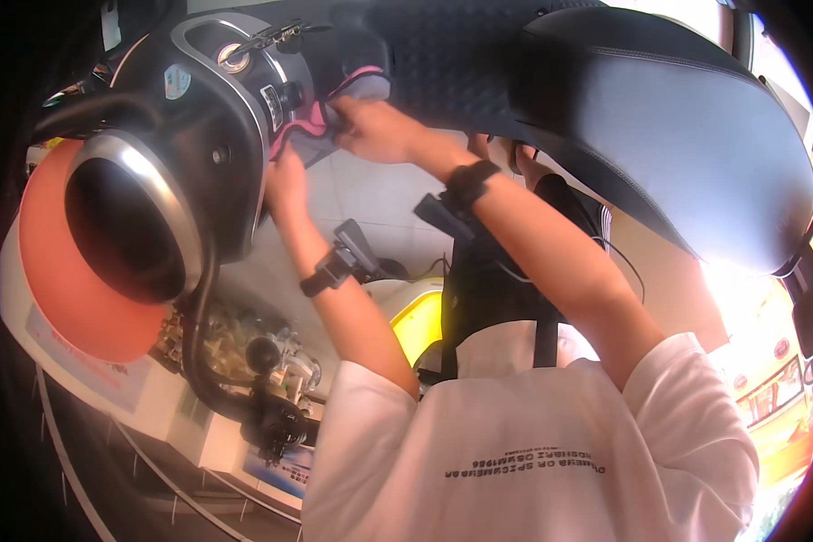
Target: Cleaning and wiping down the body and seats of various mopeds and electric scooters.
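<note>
A grey cloth with a pink edge [368, 87] is bunched against the inner panel of a black scooter [230, 135]. My left hand [286, 188] grips the cloth's near end, close to the panel's lower edge. Farther right, my right hand [377, 132] is closed on another part of it, with the fingertips partly hidden in the folds. Above the cloth, a bunch of keys [289, 34] hangs by the round ignition lock [234, 59].
The scooter's black seat [696, 154] fills the right side, beyond the textured footboard [452, 63]. A curved handlebar [196, 348] reaches toward me on the left, near an orange round surface [45, 244]. A yellow object [418, 327] stands low by my legs.
</note>
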`<action>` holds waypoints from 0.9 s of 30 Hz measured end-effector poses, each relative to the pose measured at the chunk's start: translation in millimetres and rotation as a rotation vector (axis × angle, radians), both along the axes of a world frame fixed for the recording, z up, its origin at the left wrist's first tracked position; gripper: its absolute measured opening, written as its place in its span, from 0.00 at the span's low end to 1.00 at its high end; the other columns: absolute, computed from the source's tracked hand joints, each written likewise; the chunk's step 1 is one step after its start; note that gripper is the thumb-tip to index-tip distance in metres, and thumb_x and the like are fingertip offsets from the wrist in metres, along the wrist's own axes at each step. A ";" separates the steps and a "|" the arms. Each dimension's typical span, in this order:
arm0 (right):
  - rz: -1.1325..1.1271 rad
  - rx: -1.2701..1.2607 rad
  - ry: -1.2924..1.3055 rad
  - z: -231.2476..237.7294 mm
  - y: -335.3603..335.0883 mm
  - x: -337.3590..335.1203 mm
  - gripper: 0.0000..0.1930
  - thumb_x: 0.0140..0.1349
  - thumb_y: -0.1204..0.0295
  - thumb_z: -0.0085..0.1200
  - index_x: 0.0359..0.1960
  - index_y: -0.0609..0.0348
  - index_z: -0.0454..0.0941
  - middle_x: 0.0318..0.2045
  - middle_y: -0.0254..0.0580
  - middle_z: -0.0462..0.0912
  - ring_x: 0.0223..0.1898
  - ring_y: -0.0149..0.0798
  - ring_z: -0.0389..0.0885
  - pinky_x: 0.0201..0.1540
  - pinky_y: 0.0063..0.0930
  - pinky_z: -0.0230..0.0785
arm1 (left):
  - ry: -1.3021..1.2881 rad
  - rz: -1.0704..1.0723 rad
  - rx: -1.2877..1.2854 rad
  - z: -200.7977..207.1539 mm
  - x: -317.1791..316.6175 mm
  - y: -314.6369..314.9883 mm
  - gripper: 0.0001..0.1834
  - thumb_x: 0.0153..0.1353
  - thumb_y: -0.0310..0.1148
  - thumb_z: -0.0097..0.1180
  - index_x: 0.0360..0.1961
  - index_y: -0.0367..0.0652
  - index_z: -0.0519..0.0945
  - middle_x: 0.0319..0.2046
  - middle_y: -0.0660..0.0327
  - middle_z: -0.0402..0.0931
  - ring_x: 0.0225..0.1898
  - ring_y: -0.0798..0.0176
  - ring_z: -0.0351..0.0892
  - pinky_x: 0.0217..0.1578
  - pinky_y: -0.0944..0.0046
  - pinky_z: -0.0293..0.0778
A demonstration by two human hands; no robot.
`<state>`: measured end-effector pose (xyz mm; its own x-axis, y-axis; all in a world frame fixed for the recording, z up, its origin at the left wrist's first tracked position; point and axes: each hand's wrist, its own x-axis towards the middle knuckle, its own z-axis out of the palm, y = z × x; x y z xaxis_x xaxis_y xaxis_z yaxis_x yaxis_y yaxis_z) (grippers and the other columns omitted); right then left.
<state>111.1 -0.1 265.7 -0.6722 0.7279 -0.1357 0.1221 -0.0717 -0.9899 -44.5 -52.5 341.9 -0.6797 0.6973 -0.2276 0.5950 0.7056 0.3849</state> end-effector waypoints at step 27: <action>-0.171 -0.640 0.162 -6.1 -10.0 -58.3 0.28 0.56 0.74 0.48 0.61 0.64 0.68 0.49 0.60 0.80 0.53 0.52 0.78 0.54 0.37 0.69 | 0.143 -0.023 -0.329 14.5 29.2 19.6 0.28 0.57 0.38 0.51 0.58 0.37 0.74 0.58 0.46 0.73 0.60 0.44 0.70 0.61 0.53 0.61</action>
<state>52.8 -10.2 259.5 -0.6030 0.6355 -0.4822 -0.0890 -0.6543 -0.7510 -15.3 -32.9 356.4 -0.7058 0.6181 -0.3460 0.6438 0.7635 0.0507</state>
